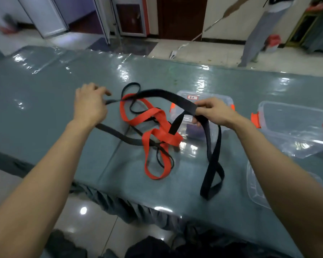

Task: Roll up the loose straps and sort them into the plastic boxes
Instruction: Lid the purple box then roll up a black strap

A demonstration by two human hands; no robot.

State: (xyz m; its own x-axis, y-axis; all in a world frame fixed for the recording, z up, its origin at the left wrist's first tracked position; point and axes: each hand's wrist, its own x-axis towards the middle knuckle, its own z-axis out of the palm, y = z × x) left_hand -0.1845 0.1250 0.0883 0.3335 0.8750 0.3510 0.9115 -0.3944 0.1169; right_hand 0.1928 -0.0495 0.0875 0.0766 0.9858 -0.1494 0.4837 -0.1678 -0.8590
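Observation:
A wide black strap [213, 164] runs from my left hand [90, 103] across the pile to my right hand [212, 112], then hangs in a long loop to the table's front. My left hand pinches one end of it; my right hand grips it above a clear plastic box [203, 138] with orange clips. A red strap [158, 135] lies tangled on the table with thinner black straps [131, 88] woven through it. A second clear box [296, 125] stands to the right.
The table [45, 101] wears a grey cloth under shiny clear plastic. A clear lid [255, 189] lies near my right forearm. A person with a mop [199, 34] stands on the floor beyond the table's far right.

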